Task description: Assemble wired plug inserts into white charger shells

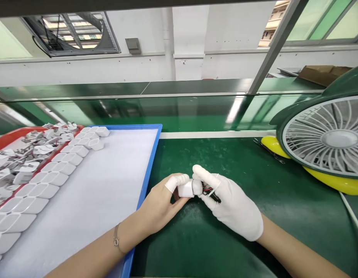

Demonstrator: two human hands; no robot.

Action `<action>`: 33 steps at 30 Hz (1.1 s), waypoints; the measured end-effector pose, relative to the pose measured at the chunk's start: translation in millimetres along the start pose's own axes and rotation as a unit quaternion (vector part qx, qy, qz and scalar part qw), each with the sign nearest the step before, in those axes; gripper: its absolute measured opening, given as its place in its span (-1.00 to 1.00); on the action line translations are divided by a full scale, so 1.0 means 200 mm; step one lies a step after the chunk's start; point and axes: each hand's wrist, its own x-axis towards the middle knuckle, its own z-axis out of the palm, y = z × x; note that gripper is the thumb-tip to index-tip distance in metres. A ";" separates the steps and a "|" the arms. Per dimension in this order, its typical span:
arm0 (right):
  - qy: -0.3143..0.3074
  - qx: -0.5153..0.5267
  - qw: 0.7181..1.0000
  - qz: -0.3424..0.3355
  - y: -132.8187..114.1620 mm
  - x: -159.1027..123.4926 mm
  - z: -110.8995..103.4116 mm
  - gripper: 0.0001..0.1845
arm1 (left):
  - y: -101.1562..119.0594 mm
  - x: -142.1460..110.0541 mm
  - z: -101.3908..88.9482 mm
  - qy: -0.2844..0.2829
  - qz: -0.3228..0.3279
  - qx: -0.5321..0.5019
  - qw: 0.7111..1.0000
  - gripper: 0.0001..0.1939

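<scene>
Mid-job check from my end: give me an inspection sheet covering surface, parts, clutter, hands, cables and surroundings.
Surface: green tabletop, with pale specks and scuffs.
Job's things: white assembly between the hands, above the tabletop; white blocks in rows on the blue-rimmed tray; loose white parts heaped in the red tray.
Clutter: slim dark tool near the fan, right side.
Hands: left hand, thumb tip covered, grips the assembly; right hand, white-gloved, holds its other end.
Cables: thin red and dark wires at the assembly's right end; pale cord-like strip below the fan.
Surroundings: cardboard on the ledge behind; wall-mounted ventilator, upper left.
</scene>
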 end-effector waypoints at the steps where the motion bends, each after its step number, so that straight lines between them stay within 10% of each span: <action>1: -0.002 -0.007 1.000 0.001 0.00 0.00 0.00 -0.20 | 0.00 0.00 0.00 -0.004 0.003 0.006 1.000 -0.72; 17: 0.024 -0.023 0.997 0.065 0.00 -0.02 0.00 -0.05 | 0.03 0.01 -0.04 -0.038 0.124 0.106 0.986 -0.64; 24: 0.065 0.138 0.985 0.083 0.00 -0.02 0.06 -0.35 | 0.11 0.02 -0.06 0.112 -0.130 -0.210 0.962 -0.82; 33: 0.133 0.140 0.979 0.057 -0.04 -0.03 0.15 -0.60 | 0.17 0.01 -0.02 -0.009 -0.185 -0.325 0.928 -0.83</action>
